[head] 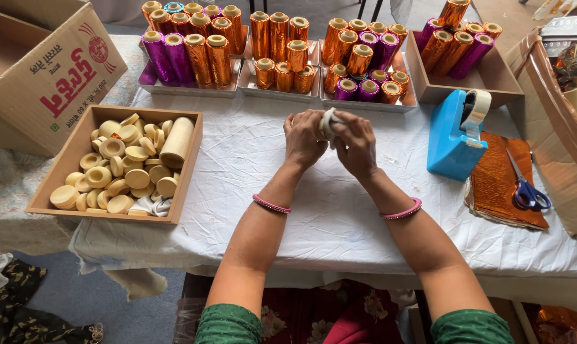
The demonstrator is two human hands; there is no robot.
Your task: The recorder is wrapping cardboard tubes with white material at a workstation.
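Hands meet at the middle of the table point(339, 223), over the white cloth. I see the left hand point(303, 139) and right hand point(355, 145) pressed together, both closed around a small white piece point(327, 122) that shows between the fingers at the top. I cannot tell what the piece is; most of it is hidden by the fingers. It sits clear of the cloth, held up between both hands. Each wrist carries a pink bangle point(271, 204).

To the left I note a wooden box point(188, 167) holding cream discs point(113, 172) and one cream cylinder lying on them. Beyond that stands a cardboard carton point(46, 76). Along the far edge, trays point(282, 92) hold upright rolls point(279, 32) wrapped in orange and purple foil. To the right stands a blue tape dispenser point(454, 137), well apart from the hands. Just beside it lie orange foil sheets point(498, 185) with blue-handled scissors point(527, 188) resting on them.
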